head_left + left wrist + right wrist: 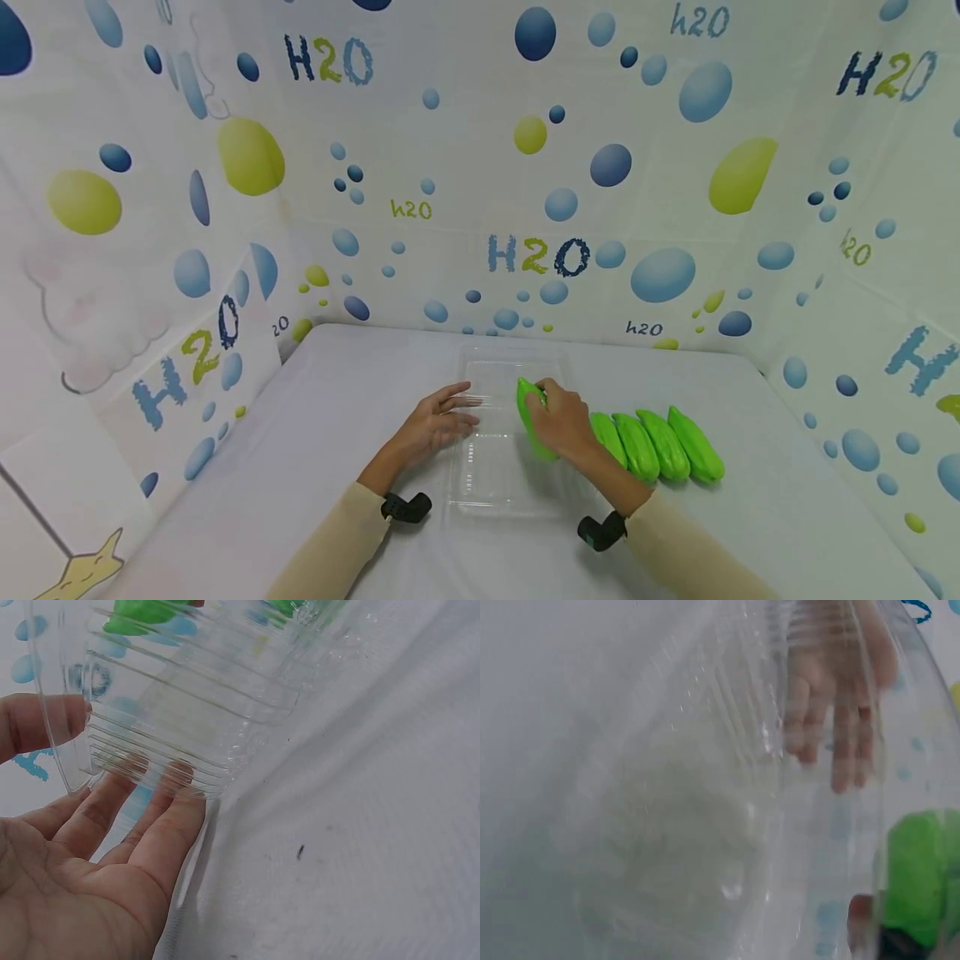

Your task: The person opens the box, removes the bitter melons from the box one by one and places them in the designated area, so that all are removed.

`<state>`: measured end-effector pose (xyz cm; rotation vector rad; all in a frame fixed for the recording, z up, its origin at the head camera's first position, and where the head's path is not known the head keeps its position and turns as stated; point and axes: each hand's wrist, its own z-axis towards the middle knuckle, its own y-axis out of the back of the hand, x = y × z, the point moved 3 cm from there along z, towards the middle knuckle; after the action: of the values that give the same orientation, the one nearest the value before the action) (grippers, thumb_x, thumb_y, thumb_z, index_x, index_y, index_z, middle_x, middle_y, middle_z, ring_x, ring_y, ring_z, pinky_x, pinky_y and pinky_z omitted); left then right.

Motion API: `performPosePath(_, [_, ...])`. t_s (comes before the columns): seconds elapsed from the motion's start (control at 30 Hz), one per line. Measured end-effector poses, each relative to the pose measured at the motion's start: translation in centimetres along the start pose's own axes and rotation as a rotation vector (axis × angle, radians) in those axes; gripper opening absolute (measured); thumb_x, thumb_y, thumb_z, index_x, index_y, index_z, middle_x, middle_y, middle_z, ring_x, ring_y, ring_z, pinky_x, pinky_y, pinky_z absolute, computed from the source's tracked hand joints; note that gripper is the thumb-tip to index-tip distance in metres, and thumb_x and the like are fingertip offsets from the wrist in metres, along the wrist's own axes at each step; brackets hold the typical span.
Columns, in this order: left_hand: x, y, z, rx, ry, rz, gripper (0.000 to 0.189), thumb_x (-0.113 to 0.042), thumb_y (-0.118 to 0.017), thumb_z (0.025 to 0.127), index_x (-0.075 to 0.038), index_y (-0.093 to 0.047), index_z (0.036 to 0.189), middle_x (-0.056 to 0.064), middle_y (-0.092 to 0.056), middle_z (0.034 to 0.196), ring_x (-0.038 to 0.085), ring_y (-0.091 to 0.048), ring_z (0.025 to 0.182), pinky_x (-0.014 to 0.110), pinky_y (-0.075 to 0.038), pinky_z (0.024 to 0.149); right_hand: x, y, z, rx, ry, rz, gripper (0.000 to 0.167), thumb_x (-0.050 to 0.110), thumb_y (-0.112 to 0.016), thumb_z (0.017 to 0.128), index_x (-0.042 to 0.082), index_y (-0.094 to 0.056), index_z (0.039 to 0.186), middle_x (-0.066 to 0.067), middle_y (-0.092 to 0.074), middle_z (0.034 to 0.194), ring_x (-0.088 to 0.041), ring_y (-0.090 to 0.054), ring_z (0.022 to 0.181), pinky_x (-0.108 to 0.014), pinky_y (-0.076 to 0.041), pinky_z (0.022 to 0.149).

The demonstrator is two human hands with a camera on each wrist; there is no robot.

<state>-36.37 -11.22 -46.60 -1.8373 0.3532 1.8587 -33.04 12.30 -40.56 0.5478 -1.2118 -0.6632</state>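
A clear plastic container (487,479) with ribbed sides lies on the white cloth in the middle. My right hand (562,423) grips a long, tapered, bright green toy vegetable (523,398) over the container's right half. At the left side is my left hand (429,429), its fingers (169,825) extended against the ribbed wall; the thumb is by the rim in the left wrist view. Seen through the clear plastic in the right wrist view, that hand's fingers look straight. The green piece (919,877) appears at that view's right edge, largely cut off.
Several matching green pieces (637,446) lie side by side on the white-clothed table (337,375), just right of the right forearm. Printed curtains (465,167) with bubbles and H2O lettering surround the back and sides. Each wrist wears a small black camera (405,507).
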Motion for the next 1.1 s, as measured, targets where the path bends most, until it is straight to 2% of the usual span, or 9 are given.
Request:
performPosePath(0.5, [0.2,-0.2,-0.3,-0.004,0.001,-0.003,0.071,0.009,-0.049,0.096,0.0,-0.019,0.16,0.029,-0.038,0.155,0.046,-0.051,0.13,0.035,-0.054,0.1,-2.2,2.4,0.8,0.002,-0.036,-0.055,0.046,0.028,-0.043,0.1,-0.003,-0.059,0.129,-0.008,-0.06,0.081,-0.022,-0.054,0.068,-0.032,-0.044,0.059])
performPosePath(0.87, [0.4,0.0,0.0,-0.007,-0.001,-0.007,0.072,0.01,-0.049,0.095,0.0,-0.02,0.16,0.029,-0.038,0.154,0.044,-0.052,0.129,0.033,-0.055,0.098,-2.7,6.2,1.8,0.018,-0.052,-0.042,0.051,0.031,-0.036,0.101,-0.005,-0.052,0.134,-0.01,-0.056,0.079,-0.023,-0.053,0.064,-0.033,-0.044,0.056])
performPosePath(1.1, [0.0,0.0,-0.1,-0.009,0.003,-0.007,0.072,0.009,-0.051,0.095,0.0,-0.019,0.16,0.027,-0.039,0.154,0.044,-0.051,0.13,0.032,-0.055,0.098,-4.5,7.6,2.3,0.024,-0.089,-0.087,0.053,0.031,-0.036,0.101,-0.006,-0.051,0.136,-0.011,-0.058,0.082,-0.024,-0.054,0.066,-0.033,-0.045,0.058])
